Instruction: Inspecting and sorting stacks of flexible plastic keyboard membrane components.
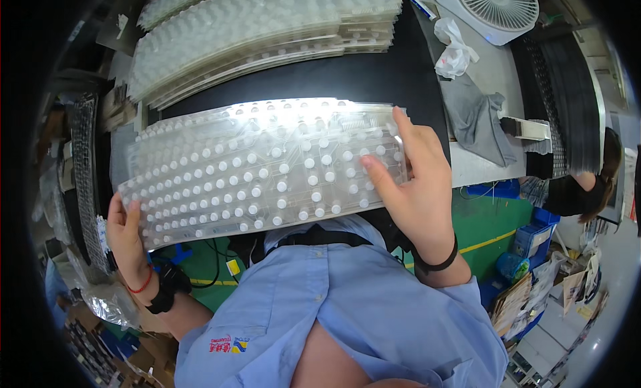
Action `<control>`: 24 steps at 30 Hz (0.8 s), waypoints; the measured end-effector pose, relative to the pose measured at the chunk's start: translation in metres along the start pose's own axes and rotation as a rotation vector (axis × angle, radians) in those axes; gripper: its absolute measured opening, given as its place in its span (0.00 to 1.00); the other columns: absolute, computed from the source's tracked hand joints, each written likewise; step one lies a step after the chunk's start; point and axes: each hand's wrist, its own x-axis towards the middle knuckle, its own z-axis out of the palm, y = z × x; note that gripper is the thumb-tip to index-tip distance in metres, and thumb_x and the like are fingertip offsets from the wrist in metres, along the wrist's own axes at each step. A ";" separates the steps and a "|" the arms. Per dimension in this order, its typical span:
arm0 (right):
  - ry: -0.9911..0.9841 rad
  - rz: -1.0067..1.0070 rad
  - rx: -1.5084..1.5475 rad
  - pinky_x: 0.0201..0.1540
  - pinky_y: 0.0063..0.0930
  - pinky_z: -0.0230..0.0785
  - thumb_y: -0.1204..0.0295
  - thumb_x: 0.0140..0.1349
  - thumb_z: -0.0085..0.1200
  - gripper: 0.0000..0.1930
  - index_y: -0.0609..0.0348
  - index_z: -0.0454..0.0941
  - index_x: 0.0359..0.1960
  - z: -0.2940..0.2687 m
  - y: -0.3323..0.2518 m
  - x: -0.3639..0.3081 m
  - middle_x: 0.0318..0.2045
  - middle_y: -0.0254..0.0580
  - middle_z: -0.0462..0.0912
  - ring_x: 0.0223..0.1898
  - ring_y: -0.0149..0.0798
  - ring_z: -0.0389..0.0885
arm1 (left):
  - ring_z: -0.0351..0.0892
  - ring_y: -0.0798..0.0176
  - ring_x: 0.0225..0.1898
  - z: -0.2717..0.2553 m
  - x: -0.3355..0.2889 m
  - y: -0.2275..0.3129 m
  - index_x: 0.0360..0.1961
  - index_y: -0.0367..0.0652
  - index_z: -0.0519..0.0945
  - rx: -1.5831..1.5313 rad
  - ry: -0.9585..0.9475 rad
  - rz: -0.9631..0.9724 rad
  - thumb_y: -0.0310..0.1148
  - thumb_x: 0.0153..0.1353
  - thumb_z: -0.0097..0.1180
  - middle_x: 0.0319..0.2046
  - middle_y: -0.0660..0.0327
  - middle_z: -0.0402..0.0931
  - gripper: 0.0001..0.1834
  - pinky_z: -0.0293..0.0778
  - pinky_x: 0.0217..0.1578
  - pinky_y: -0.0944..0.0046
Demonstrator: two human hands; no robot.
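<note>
Between my two hands is a clear keyboard membrane sheet (pixel 294 177) with rows of round white rubber domes and thin printed traces. My left hand (pixel 125 231) grips its lower left corner, thumb on top and fingers at the edge. At the right end my right hand (pixel 419 181) pinches the sheet, thumb lying over the domes and fingers round the far edge. The sheet tilts, and bright light glares off its upper edge. Whether one sheet or several layers are held, I cannot tell.
Beyond the black work mat (pixel 394 74) stands a tall stack of similar membrane sheets (pixel 267 34). At the right are a white fan (pixel 497 11), crumpled white tissue (pixel 454 51), a grey cloth (pixel 477 117) and stacked black keyboards (pixel 567 101). Another person (pixel 581 191) is at far right.
</note>
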 end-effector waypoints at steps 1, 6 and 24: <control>0.002 -0.001 -0.001 0.44 0.35 0.67 0.69 0.52 0.66 0.32 0.74 0.69 0.56 0.001 0.001 0.000 0.40 0.52 0.74 0.41 0.49 0.74 | 0.72 0.71 0.47 0.003 -0.004 0.002 0.56 0.34 0.69 -0.073 0.035 0.084 0.26 0.67 0.51 0.50 0.60 0.74 0.18 0.66 0.50 0.72; 0.062 -0.043 -0.118 0.54 0.40 0.61 0.64 0.49 0.69 0.36 0.74 0.69 0.57 0.001 0.005 -0.002 0.49 0.53 0.71 0.50 0.53 0.67 | 0.75 0.63 0.51 0.001 -0.009 -0.006 0.52 0.38 0.71 -0.120 0.163 0.412 0.27 0.68 0.49 0.51 0.56 0.74 0.12 0.70 0.52 0.64; 0.203 0.049 1.031 0.40 0.24 0.74 0.85 0.59 0.53 0.11 0.59 0.71 0.41 -0.058 0.075 -0.053 0.41 0.51 0.81 0.35 0.31 0.80 | 0.72 0.62 0.55 0.063 -0.025 0.051 0.64 0.37 0.60 -0.411 0.002 0.637 0.50 0.60 0.60 0.54 0.53 0.71 0.40 0.69 0.53 0.64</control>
